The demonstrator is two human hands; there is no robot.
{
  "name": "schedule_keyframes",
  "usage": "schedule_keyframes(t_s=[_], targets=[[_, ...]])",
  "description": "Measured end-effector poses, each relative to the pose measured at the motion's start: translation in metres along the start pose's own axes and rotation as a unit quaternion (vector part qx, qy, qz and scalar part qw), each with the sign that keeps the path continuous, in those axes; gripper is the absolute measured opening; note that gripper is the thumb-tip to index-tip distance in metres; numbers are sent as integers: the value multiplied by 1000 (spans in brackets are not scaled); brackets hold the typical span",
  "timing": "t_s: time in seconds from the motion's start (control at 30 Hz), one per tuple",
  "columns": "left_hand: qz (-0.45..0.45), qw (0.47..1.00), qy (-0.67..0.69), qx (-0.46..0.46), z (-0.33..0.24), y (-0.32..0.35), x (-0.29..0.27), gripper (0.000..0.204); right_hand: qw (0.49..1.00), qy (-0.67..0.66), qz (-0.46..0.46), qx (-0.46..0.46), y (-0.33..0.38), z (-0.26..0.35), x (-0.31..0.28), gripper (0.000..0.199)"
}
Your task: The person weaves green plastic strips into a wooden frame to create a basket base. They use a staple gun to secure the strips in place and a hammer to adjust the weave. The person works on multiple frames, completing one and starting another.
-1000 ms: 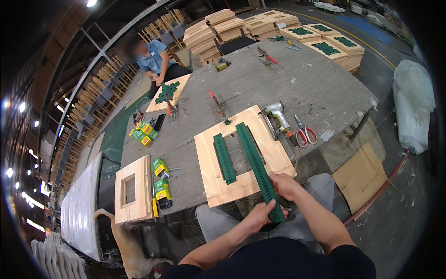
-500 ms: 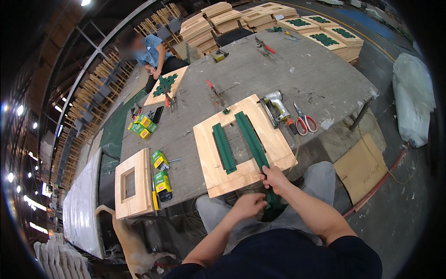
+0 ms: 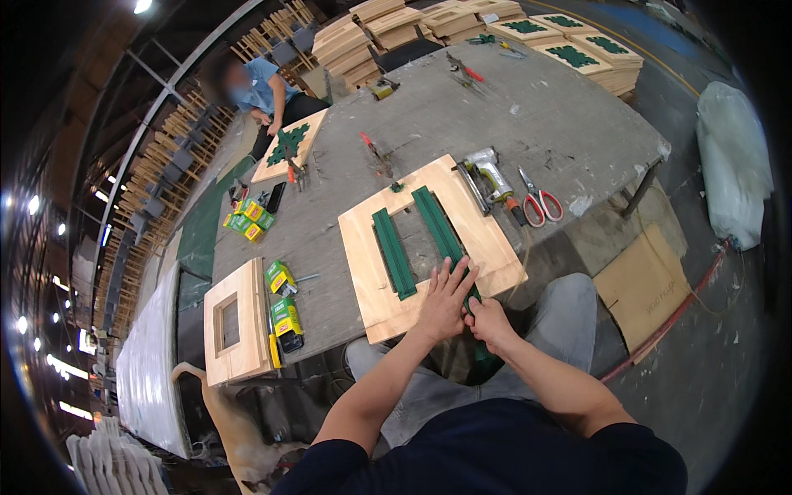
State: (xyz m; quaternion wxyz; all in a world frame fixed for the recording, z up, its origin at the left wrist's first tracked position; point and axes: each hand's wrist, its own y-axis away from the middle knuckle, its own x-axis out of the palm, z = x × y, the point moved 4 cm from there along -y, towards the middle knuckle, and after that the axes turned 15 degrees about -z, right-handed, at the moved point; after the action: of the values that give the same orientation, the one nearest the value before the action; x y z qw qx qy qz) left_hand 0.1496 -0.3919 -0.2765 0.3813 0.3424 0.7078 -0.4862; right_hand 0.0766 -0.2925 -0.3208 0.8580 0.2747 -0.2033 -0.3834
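Note:
A light wooden frame (image 3: 487,239) lies flat at the near edge of the grey work table (image 3: 561,115). Two green straps cross its opening: a short one (image 3: 393,252) on the left and a longer one (image 3: 439,227) on the right. My left hand (image 3: 445,299) presses flat, fingers spread, on the near rail of the frame over the longer strap. My right hand (image 3: 488,320) is closed on that strap's near end at the frame's edge, where the strap hangs down past the table.
A staple gun (image 3: 488,175) and red-handled scissors (image 3: 538,202) lie right of the frame. A smaller wooden frame (image 3: 233,323) and green-yellow boxes (image 3: 285,305) sit on the left. Another person (image 3: 264,91) works at the far end. Stacked frames (image 3: 577,49) stand behind.
My left hand has come up from below the table edge onto the frame's near rail and spread flat. My right hand stays on the strap's end near the edge.

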Motion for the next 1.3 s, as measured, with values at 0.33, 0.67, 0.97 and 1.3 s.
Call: schedule_keyframes(t_s=[0.33,0.67,0.97,1.3], targets=[[44,998,-27,41,-3,5,11,98,1000,19,-10,-1,10,-2,-13,33],[42,991,-78,106,-4,8,18,89,1000,30,-2,-3,14,-12,-22,36],[35,987,-85,136,-4,12,21,80,1000,13,2,-4,17,-21,-27,34],[20,983,-98,152,-1,16,21,79,1000,30,-4,3,21,-24,-28,35]])
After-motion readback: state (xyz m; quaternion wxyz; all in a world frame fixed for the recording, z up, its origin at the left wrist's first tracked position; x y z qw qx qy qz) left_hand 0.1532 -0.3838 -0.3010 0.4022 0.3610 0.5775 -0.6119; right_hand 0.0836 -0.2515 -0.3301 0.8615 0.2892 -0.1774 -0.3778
